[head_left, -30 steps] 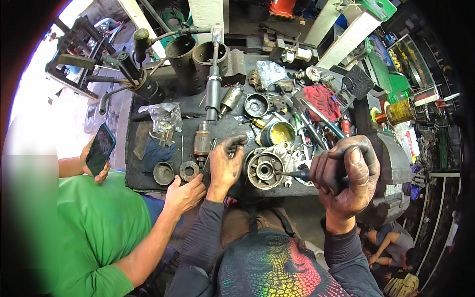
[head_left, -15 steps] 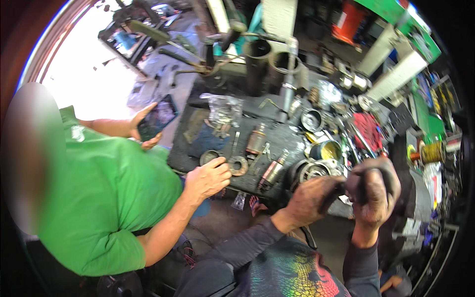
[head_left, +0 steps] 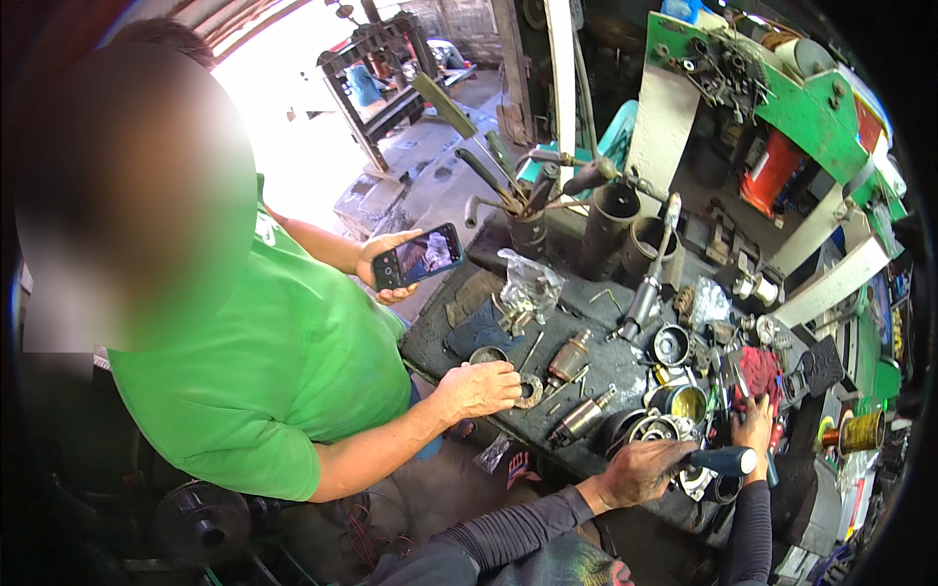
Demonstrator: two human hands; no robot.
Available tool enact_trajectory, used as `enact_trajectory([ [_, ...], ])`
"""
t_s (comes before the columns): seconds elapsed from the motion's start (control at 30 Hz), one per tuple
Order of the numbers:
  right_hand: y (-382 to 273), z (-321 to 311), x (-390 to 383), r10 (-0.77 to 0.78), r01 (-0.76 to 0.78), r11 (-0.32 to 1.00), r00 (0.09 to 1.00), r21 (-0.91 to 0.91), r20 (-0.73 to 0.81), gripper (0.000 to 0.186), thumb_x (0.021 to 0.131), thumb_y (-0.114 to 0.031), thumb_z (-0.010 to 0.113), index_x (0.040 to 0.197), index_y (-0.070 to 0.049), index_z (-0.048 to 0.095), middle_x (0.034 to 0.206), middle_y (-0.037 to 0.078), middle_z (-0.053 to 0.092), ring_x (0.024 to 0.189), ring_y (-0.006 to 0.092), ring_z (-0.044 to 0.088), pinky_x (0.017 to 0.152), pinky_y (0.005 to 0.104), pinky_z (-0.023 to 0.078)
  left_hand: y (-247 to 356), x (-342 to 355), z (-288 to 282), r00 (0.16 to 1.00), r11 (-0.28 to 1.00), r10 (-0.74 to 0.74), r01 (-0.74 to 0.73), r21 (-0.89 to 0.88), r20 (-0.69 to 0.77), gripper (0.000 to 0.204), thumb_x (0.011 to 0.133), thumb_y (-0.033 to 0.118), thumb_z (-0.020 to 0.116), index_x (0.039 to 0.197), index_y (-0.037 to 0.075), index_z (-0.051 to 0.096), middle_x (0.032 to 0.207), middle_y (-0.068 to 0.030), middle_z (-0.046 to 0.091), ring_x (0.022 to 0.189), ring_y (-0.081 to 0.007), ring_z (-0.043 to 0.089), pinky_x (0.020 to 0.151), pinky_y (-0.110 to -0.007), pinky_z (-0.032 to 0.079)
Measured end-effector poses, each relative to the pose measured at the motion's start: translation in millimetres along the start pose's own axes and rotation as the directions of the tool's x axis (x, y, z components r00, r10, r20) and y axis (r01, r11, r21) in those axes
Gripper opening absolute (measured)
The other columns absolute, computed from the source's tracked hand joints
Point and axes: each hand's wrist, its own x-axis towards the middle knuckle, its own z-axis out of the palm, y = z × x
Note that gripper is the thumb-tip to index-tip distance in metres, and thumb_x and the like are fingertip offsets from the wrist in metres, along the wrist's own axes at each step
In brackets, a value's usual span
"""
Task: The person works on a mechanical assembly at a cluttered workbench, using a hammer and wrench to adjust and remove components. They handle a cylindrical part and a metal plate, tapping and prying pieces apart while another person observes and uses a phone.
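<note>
My left hand point(head_left: 633, 476) is closed around a dark cylindrical thing with a pale round end point(head_left: 725, 460), which looks like a tool handle. It is held over the near edge of the bench, in front of an opened round metal housing point(head_left: 657, 428). Farther right, my right hand point(head_left: 752, 428) reaches down among the hand tools beside a red cloth point(head_left: 759, 373). Its fingertips are amid the clutter, so whether they grip anything is hidden. Left of the housing lie two cylindrical motor parts point(head_left: 583, 415), point(head_left: 570, 357).
At the left a person in a green shirt point(head_left: 293, 381) holds a phone point(head_left: 418, 256) and rests the other hand point(head_left: 479, 391) by a metal ring point(head_left: 529, 392). Upright metal cylinders point(head_left: 610, 232) stand at the back of the bench. A wire spool point(head_left: 860, 431) sits far right.
My hands, raised together before, are apart; the right has gone down to the tools by the red cloth. The view has shifted, and the other person's phone shows more fully.
</note>
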Motion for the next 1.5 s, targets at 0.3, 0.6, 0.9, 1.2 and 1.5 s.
enact_trajectory([
  [0.3, 17.6, 14.2, 54.2, -0.075, 0.076, 0.997, 0.996, -0.01, 0.052, 0.051, 0.081, -0.003, 0.063, 0.131, 0.002, 0.051, 0.11, 0.028, 0.07, 0.106, 0.05, 0.065, 0.094, 0.0553, 0.053, -1.7, -0.6, -0.1, 0.999, 1.0, -0.02, 0.02, 0.016, 0.026, 0.055, 0.076, 0.0, 0.077, 0.13, 0.002, 0.063, 0.103, -0.018, 0.074, 0.089, -0.0357, 0.074, 0.077, -0.042, 0.059],
  [0.6, -16.4, -164.0, -31.5, 0.162, -0.058, 0.596, 0.986, 0.801, -0.05, 0.064, 0.097, -0.042, 0.071, 0.139, 0.004, 0.056, 0.107, 0.018, 0.071, 0.093, 0.0253, 0.07, 0.079, 0.0395, 0.056, -8.0, -3.1, -5.2, 0.992, 0.995, -0.021, 0.008, 0.096, 0.126, 0.061, 0.071, 0.0, 0.075, 0.131, 0.002, 0.062, 0.113, -0.0178, 0.073, 0.096, -0.0347, 0.074, 0.083, -0.042, 0.06],
  [0.9, -115.7, -345.6, -171.6, -0.293, 0.432, 0.792, 0.889, 0.431, -0.353, 0.033, 0.097, -0.022, 0.074, 0.12, 0.0, 0.068, 0.102, 0.011, 0.073, 0.083, 0.0212, 0.071, 0.078, 0.0389, 0.056, -0.1, 7.7, -9.8, 0.996, 0.997, 0.021, -0.026, 0.067, 0.082, 0.038, 0.082, -0.002, 0.074, 0.12, 0.0, 0.068, 0.103, -0.018, 0.075, 0.09, -0.0354, 0.076, 0.078, -0.041, 0.061],
  [1.2, -132.7, -375.5, -181.9, -0.524, 0.554, 0.779, 0.832, 0.293, -0.18, 0.035, 0.086, -0.003, 0.074, 0.12, -0.001, 0.066, 0.105, 0.014, 0.069, 0.089, 0.0268, 0.066, 0.074, 0.0361, 0.055, -1.8, 5.4, -11.8, 0.995, 0.999, 0.008, -0.012, 0.035, 0.099, 0.044, 0.079, -0.003, 0.075, 0.122, -0.001, 0.066, 0.104, -0.019, 0.074, 0.093, -0.0354, 0.075, 0.08, -0.041, 0.06],
  [1.5, -129.9, -389.6, -181.4, -0.419, 0.436, 0.829, 0.899, 0.35, -0.125, 0.031, 0.09, -0.003, 0.071, 0.12, 0.0, 0.066, 0.112, 0.017, 0.074, 0.1, 0.0289, 0.072, 0.085, 0.0379, 0.057, -9.0, -1.5, -5.5, 0.994, 0.995, 0.096, -0.096, 0.0, 0.048, 0.064, 0.07, -0.001, 0.074, 0.132, -0.001, 0.06, 0.115, -0.0201, 0.071, 0.103, -0.0364, 0.072, 0.09, -0.042, 0.059],
])
